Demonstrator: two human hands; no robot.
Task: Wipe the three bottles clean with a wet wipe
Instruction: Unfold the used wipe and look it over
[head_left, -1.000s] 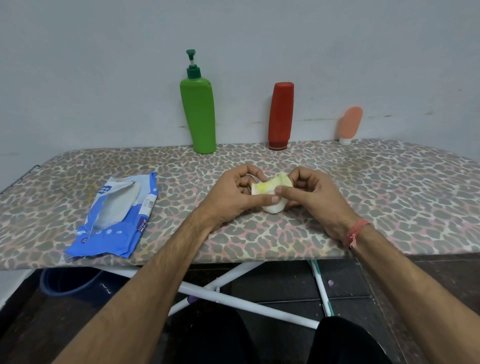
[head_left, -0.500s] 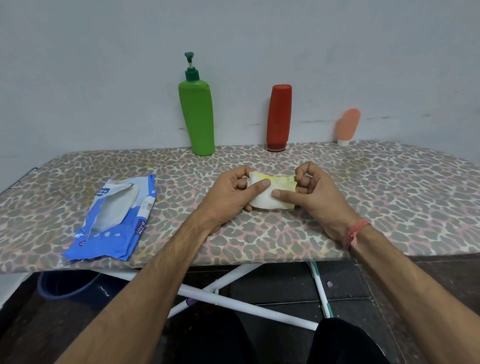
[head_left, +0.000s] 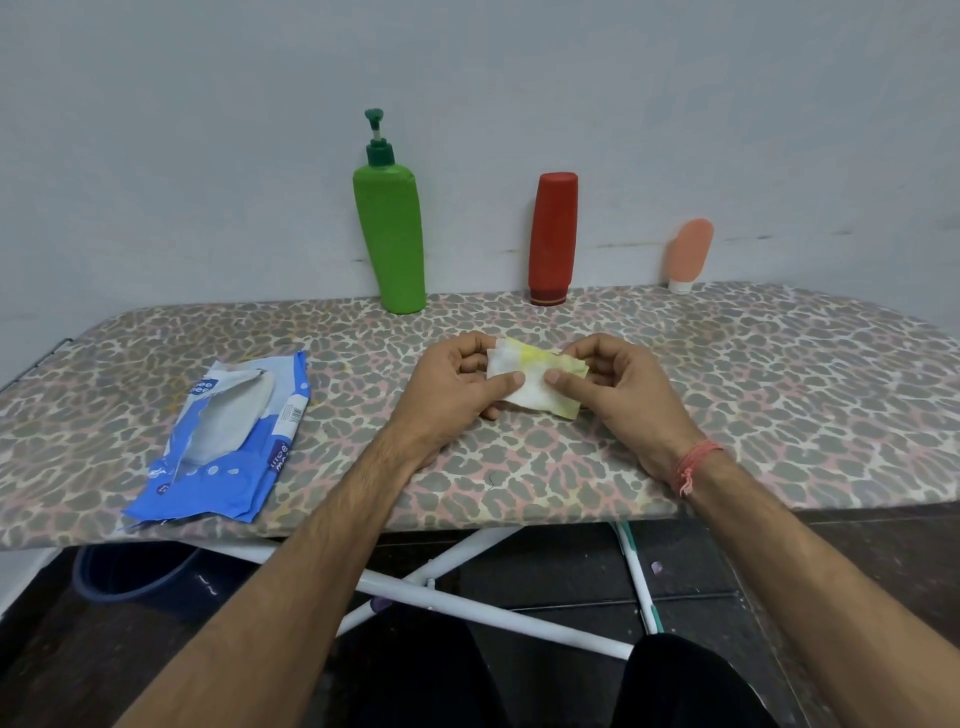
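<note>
A white wet wipe (head_left: 535, 375) with yellow stains is stretched between my two hands over the middle of the board. My left hand (head_left: 457, 395) pinches its left edge with thumb and fingers. My right hand (head_left: 618, 395) pinches its right edge. Along the wall stand three bottles: a tall green pump bottle (head_left: 390, 228), a red bottle (head_left: 554, 236) on its cap, and a small peach tube (head_left: 689, 254) on its white cap. Both hands are well in front of the bottles, touching none.
The leopard-print ironing board (head_left: 779, 395) carries everything. A torn-open blue wet-wipe packet (head_left: 228, 441) lies at the left. Below the board are white legs (head_left: 467, 597) and a dark blue bucket (head_left: 130, 577). The wall rises right behind the bottles.
The wipe was bunched between my hands; my hands have drawn apart and spread it flatter and wider. The bottles and packet have not moved.
</note>
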